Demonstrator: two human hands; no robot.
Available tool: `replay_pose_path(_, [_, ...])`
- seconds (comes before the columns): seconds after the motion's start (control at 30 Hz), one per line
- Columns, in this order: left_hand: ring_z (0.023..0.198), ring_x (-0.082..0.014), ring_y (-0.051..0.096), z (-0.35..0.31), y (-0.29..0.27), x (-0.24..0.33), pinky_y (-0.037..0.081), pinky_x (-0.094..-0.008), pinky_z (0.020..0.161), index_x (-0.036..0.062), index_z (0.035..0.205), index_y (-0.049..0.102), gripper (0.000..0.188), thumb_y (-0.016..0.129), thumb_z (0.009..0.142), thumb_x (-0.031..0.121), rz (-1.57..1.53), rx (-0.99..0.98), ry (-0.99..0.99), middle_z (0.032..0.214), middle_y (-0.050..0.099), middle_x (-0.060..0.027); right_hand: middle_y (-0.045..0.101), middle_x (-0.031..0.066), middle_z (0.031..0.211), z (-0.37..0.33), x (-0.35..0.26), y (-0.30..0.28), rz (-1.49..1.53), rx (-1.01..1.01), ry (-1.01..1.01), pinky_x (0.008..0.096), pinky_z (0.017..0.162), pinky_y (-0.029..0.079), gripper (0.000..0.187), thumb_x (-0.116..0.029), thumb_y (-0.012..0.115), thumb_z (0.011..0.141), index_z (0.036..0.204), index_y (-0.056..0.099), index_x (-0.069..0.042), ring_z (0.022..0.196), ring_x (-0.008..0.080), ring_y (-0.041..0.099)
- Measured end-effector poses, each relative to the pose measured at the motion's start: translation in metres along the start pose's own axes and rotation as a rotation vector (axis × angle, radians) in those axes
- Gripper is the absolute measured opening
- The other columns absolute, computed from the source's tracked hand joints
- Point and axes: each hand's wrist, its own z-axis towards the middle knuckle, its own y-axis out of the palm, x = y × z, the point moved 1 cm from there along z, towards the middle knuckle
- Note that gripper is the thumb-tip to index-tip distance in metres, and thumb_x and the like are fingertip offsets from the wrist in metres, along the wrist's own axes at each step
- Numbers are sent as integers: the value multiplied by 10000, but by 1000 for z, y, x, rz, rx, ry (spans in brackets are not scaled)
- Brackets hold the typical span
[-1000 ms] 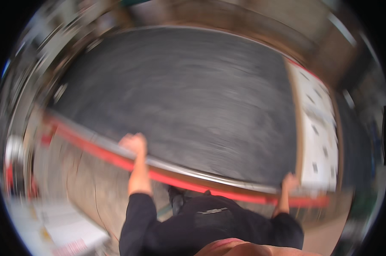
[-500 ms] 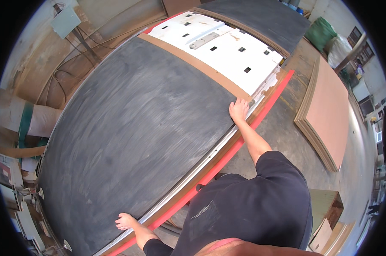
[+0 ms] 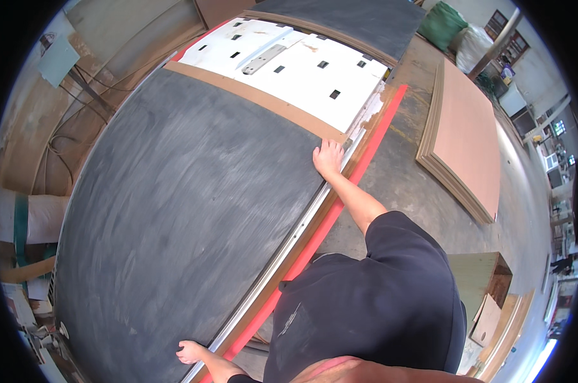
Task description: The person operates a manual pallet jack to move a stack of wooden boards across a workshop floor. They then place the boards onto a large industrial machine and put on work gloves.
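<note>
A large dark grey panel (image 3: pixel 174 210) with pale smears lies flat before me. My right hand (image 3: pixel 328 158) rests on its far right corner, fingers spread on the surface by the edge. My left hand (image 3: pixel 192 352) touches the panel near its close edge, low in the view, with the fingers loosely bent and apart. A brown strip (image 3: pixel 257 96) runs along the panel's far edge. Past it shows a white slotted surface (image 3: pixel 314 83) with small dark openings. A metal rail (image 3: pixel 295 236) and a red strip (image 3: pixel 314 233) follow the side nearest my body.
Another dark panel (image 3: pixel 365 25) lies on a stack at the far end. Brown boards (image 3: pixel 464 147) are stacked on the floor to the right. A greenish box (image 3: pixel 477 274) stands at my right. Cables (image 3: pixel 53 147) hang by a grey box (image 3: pixel 59 60) on the left.
The view has turned, so most of the scene sits farther left in the picture. My right hand stays at the panel's corner, and my left hand stays near its close edge.
</note>
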Motion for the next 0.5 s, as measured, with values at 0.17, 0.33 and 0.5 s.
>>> replay_pose_path(0.17, [1266, -423, 541, 5, -1, 3, 435, -520, 1070, -43, 1262, 613, 550, 550, 906, 371, -21, -40, -33, 1297, 605, -280, 609, 195, 1206, -1, -7, -1, 19, 26, -29, 508, 1053, 377, 450, -277, 623, 879, 1231, 603, 2, 1189, 368, 512])
replay_pose_path(0.33, [1255, -424, 547, 6, 4, 3, 441, -519, 1059, -42, 1257, 615, 547, 548, 903, 369, -7, -12, -33, 1291, 610, -277, 607, 196, 1213, 2, -9, -2, 22, 7, -17, 501, 1069, 364, 459, -274, 623, 879, 1240, 603, 9, 1206, 366, 502])
replay_pose_path(0.5, [1226, -424, 566, 6, 10, -1, 451, -518, 1045, -46, 1234, 628, 537, 558, 895, 364, 4, 41, 1, 1262, 625, -272, 601, 196, 1213, 3, -9, -1, 8, 36, -31, 505, 1059, 370, 457, -271, 623, 877, 1236, 601, 11, 1192, 365, 503])
